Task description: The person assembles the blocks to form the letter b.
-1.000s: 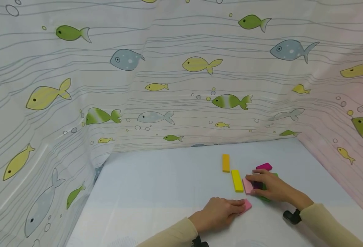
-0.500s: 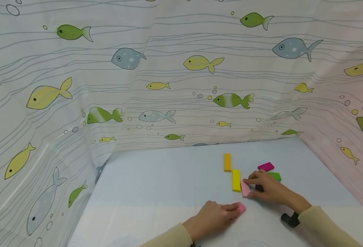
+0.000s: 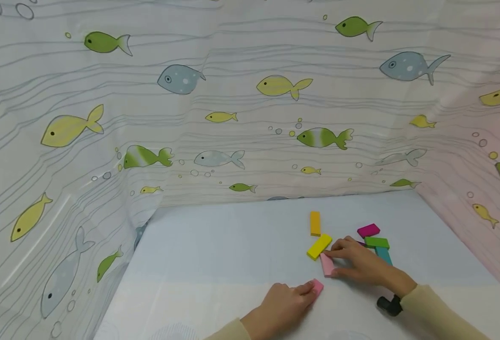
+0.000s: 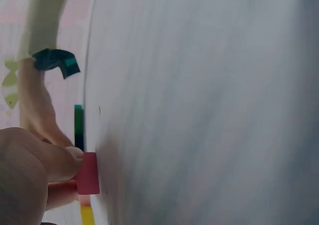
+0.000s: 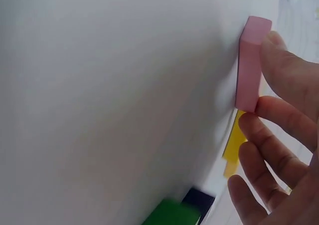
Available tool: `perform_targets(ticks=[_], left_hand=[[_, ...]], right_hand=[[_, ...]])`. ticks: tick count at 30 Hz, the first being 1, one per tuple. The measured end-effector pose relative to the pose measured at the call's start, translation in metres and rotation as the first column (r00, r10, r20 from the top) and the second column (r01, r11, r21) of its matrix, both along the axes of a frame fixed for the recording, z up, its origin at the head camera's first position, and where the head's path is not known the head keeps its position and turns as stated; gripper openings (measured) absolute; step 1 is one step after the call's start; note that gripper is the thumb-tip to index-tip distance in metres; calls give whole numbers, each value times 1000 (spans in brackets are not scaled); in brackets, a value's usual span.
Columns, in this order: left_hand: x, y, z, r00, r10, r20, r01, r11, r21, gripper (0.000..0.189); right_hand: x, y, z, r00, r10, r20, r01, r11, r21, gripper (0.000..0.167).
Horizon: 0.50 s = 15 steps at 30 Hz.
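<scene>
In the head view my left hand [image 3: 281, 302] pinches a pink block [image 3: 317, 286] near the table's front; its thumb and that block's end also show in the left wrist view. My right hand [image 3: 360, 262] grips a light pink block [image 3: 327, 265] by its two ends, thumb at one and index finger at the other, as the right wrist view shows. The far end of this light pink block meets a slanted yellow block [image 3: 319, 247]. Behind the yellow block lies an orange block [image 3: 315, 223].
To the right of my right hand lie a magenta block [image 3: 368, 230], a green block [image 3: 377, 242] and a teal block [image 3: 383, 255], with a dark purple block [image 5: 199, 200] partly hidden beside them. A fish-patterned curtain [image 3: 233, 132] surrounds the white table [image 3: 216, 250].
Both hands have slid left with their pink blocks. The yellow block has turned from near upright in the view to a slant, its near end swung left. The green and teal blocks are now uncovered.
</scene>
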<state>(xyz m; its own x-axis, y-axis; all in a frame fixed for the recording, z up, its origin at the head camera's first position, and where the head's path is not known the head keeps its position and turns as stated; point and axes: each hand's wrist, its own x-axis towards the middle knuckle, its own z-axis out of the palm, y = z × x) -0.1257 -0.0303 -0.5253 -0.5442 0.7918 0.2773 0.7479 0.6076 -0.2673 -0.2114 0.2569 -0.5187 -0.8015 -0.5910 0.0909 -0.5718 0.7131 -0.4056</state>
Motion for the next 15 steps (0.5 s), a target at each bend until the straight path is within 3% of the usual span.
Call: perform_targets(ticks=[6,15], left_hand=[[7,-11,0,998,57,-37,-57,998,3,26],[15,-23,-4,966,111,-235,-107,994,32,25]], right_hand=[[-3,-23,-2,999,37,29,-37,999,-10,56],[-8,-55,-2,999,54,0,-54,998,22,59]])
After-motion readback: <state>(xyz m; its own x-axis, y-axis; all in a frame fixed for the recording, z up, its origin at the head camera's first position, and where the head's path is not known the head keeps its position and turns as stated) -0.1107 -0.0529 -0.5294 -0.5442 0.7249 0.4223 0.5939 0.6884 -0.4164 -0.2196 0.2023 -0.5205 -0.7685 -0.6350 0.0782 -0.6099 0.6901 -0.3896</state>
